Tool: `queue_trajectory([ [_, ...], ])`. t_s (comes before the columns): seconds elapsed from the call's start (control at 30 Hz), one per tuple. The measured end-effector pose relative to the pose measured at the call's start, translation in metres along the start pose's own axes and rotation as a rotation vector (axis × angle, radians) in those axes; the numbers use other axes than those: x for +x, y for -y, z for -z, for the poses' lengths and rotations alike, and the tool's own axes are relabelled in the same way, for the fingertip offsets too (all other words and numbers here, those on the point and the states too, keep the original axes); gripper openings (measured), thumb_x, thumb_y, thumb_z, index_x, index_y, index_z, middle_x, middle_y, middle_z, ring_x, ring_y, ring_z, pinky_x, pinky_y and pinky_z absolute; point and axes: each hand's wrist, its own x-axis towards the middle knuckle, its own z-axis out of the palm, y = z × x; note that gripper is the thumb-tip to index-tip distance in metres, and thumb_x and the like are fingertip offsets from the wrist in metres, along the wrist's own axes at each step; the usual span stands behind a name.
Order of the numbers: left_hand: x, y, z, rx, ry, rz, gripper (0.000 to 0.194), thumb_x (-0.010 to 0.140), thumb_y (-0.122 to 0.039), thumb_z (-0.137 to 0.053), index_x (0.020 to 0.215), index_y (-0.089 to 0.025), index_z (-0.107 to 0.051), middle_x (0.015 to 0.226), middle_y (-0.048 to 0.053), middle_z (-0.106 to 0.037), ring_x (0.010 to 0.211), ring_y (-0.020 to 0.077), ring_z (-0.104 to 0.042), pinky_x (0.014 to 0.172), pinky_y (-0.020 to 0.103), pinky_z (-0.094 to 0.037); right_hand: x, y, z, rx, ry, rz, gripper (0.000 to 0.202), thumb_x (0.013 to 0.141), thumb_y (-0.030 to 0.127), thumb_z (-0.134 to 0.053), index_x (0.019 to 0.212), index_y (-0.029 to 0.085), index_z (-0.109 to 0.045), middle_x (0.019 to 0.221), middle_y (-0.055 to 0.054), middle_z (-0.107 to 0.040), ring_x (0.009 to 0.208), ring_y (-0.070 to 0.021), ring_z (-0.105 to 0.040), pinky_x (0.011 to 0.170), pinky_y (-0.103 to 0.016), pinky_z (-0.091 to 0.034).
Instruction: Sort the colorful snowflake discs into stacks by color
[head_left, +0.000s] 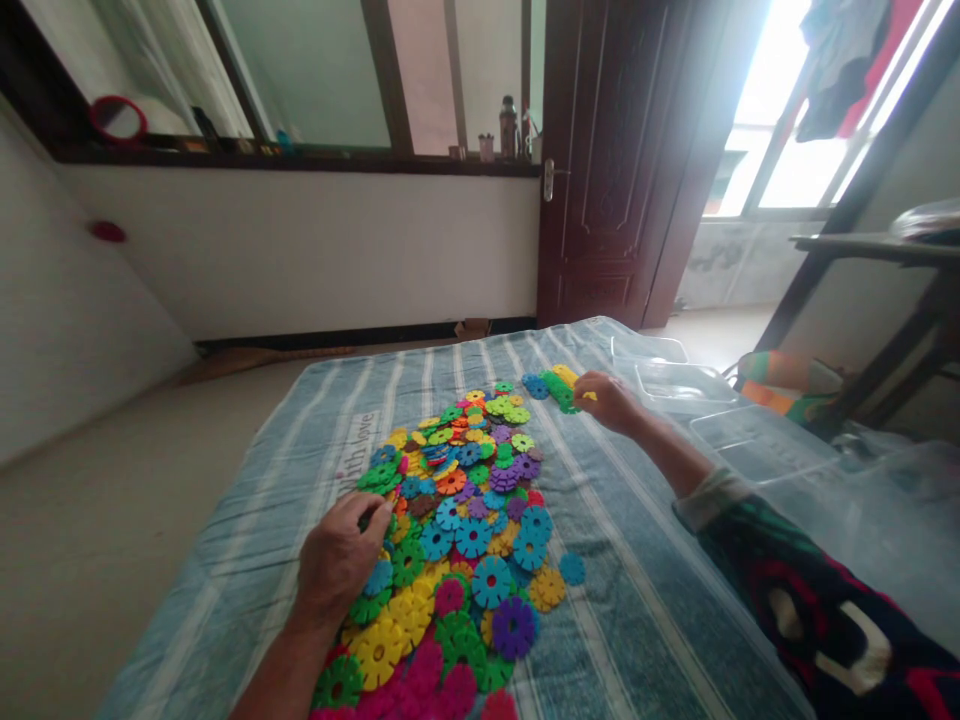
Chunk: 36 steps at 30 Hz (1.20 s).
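A long heap of notched plastic discs [457,535] in many colours spreads over the striped bed cover. At the heap's left edge my left hand [341,545] is closed, thumb and fingers curled together beside some green discs [381,478]; what lies between the fingertips is hidden. Farther off to the right, my right hand [611,402] pinches a yellow disc [590,396], only a bit of which shows. It is next to short rows of discs: a blue group [535,386], a green row [557,390] and a yellow row [565,375].
Clear plastic boxes [686,384] and lids stand along the right side of the bed [255,500]. Past the bed's far edge are a white wall [337,250] and a brown door [607,170]. A table [877,246] stands at the far right.
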Motion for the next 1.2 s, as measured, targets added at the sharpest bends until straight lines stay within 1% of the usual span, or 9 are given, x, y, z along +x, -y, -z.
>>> queue_trajectory([
  [0.07,0.0,0.0,0.0,-0.006,0.005,0.011,0.031,0.077,-0.043,-0.043,0.07,-0.02,-0.062,0.08,0.006,-0.068,0.079,0.0214,-0.065,0.074,0.031,-0.049,0.013,-0.023,-0.005,-0.108,0.039,-0.036,0.009,0.074,0.012,-0.061,0.071,0.017,-0.068,0.092,-0.006,-0.065,0.09,-0.0202,-0.058,0.083,-0.033,-0.043],
  [0.17,0.0,0.001,-0.001,-0.017,0.013,0.02,0.03,0.077,-0.044,-0.043,0.07,-0.02,-0.062,0.081,0.006,-0.068,0.079,0.0214,-0.065,0.075,0.031,-0.048,0.028,-0.042,-0.013,-0.195,0.11,-0.02,0.01,0.076,0.014,-0.06,0.076,0.016,-0.07,0.094,-0.007,-0.065,0.092,-0.0199,-0.058,0.084,-0.031,-0.042],
  [0.33,-0.001,0.001,-0.001,-0.031,0.004,0.036,0.03,0.077,-0.044,-0.043,0.07,-0.021,-0.061,0.081,0.005,-0.068,0.079,0.0207,-0.065,0.075,0.03,-0.048,0.043,-0.055,-0.025,-0.224,0.163,-0.007,0.011,0.073,0.014,-0.061,0.077,0.016,-0.071,0.094,-0.007,-0.067,0.091,-0.019,-0.059,0.083,-0.027,-0.042],
  [0.43,-0.002,-0.001,-0.001,-0.031,0.002,0.037,0.03,0.077,-0.045,-0.043,0.069,-0.022,-0.061,0.08,0.004,-0.068,0.079,0.0206,-0.064,0.074,0.03,-0.049,0.048,-0.062,-0.028,-0.232,0.169,-0.017,0.011,0.073,0.013,-0.061,0.077,0.017,-0.071,0.092,-0.006,-0.067,0.089,-0.0188,-0.06,0.082,-0.027,-0.042],
  [0.53,-0.002,-0.001,0.001,-0.021,0.006,0.029,0.03,0.077,-0.045,-0.043,0.07,-0.022,-0.061,0.08,0.004,-0.068,0.078,0.0204,-0.064,0.074,0.029,-0.049,0.048,-0.067,-0.028,-0.243,0.164,-0.029,0.013,0.074,0.016,-0.063,0.084,0.018,-0.07,0.092,-0.005,-0.066,0.089,-0.0188,-0.059,0.081,-0.028,-0.042],
  [0.67,-0.001,0.0,0.0,-0.018,0.006,0.016,0.029,0.077,-0.044,-0.044,0.07,-0.022,-0.061,0.081,0.005,-0.069,0.078,0.0204,-0.065,0.073,0.029,-0.049,0.04,-0.067,-0.03,-0.276,0.151,-0.049,0.02,0.07,0.018,-0.068,0.09,0.018,-0.069,0.096,-0.006,-0.063,0.095,-0.022,-0.056,0.081,-0.031,-0.042],
  [0.87,-0.001,0.0,-0.001,-0.021,0.005,0.05,0.031,0.077,-0.045,-0.043,0.071,-0.021,-0.062,0.082,0.005,-0.069,0.08,0.0217,-0.065,0.075,0.031,-0.049,0.026,-0.057,-0.038,-0.359,0.186,-0.043,0.015,0.07,0.025,-0.072,0.083,0.019,-0.068,0.099,-0.007,-0.06,0.1,-0.0227,-0.052,0.081,-0.031,-0.041],
  [1.07,-0.001,0.001,-0.001,-0.018,-0.005,0.033,0.029,0.077,-0.045,-0.044,0.07,-0.022,-0.061,0.08,0.004,-0.069,0.078,0.0203,-0.065,0.072,0.03,-0.049,0.028,-0.051,-0.043,-0.385,0.224,-0.058,0.008,0.073,0.024,-0.07,0.078,0.018,-0.068,0.099,-0.008,-0.058,0.104,-0.0249,-0.05,0.082,-0.033,-0.04],
  [1.2,-0.001,0.002,-0.001,-0.012,-0.003,0.018,0.029,0.078,-0.044,-0.045,0.071,-0.022,-0.062,0.081,0.004,-0.069,0.078,0.02,-0.065,0.073,0.029,-0.049,0.027,-0.048,-0.041,-0.363,0.195,-0.06,0.006,0.074,0.023,-0.069,0.075,0.017,-0.067,0.097,-0.008,-0.058,0.102,-0.025,-0.05,0.081,-0.033,-0.039],
])
